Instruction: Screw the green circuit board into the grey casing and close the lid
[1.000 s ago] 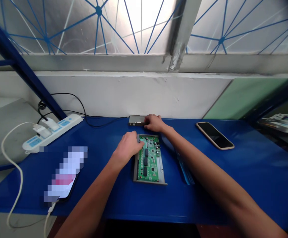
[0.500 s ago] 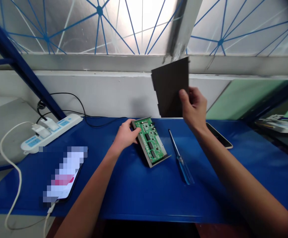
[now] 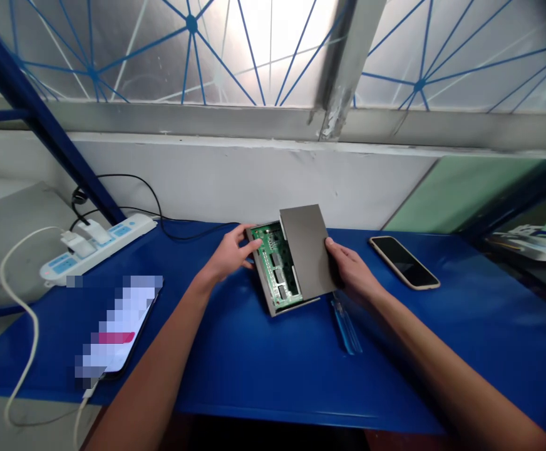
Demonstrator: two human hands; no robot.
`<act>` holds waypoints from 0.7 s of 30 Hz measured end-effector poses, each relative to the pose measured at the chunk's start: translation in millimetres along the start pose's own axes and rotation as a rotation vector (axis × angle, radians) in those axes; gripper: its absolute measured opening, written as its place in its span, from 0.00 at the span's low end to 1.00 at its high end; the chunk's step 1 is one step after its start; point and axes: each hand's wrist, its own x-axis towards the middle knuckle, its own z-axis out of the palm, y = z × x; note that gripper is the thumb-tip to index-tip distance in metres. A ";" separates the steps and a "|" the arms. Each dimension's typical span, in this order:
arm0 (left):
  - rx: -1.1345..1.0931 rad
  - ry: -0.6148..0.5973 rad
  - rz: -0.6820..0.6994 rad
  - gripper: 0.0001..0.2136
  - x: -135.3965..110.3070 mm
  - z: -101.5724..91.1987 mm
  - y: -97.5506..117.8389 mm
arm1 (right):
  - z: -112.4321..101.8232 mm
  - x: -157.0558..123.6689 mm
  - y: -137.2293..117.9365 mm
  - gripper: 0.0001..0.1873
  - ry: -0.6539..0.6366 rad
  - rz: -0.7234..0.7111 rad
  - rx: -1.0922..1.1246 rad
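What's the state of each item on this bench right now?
Gray cover: in right grip, tilted, partly over board tray.
Board tray: open, circuit board exposed, held by left grip.
Screwdriver: lying flat, untouched.
Right phone: face up, screen dark.
Left phone: screen lit.
Power strip: plugs inserted.

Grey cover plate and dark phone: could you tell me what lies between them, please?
In the head view, the right hand, gripping the grey cover plate, then bare blue table up to the dark phone.

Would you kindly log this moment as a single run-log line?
left hand: grips metal tray holding green circuit board | right hand: holds grey cover tilted over board | screwdriver: on blue table by right wrist
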 end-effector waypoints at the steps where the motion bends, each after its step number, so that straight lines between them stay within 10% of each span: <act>1: -0.011 -0.001 -0.004 0.21 0.3 -0.7 -0.7 | 1.0 -0.7 0.1 0.18 -0.004 0.013 0.005; 21: -0.065 -0.002 0.021 0.24 1.1 3.5 -5.1 | 9.6 -4.3 9.3 0.18 -0.091 0.057 0.064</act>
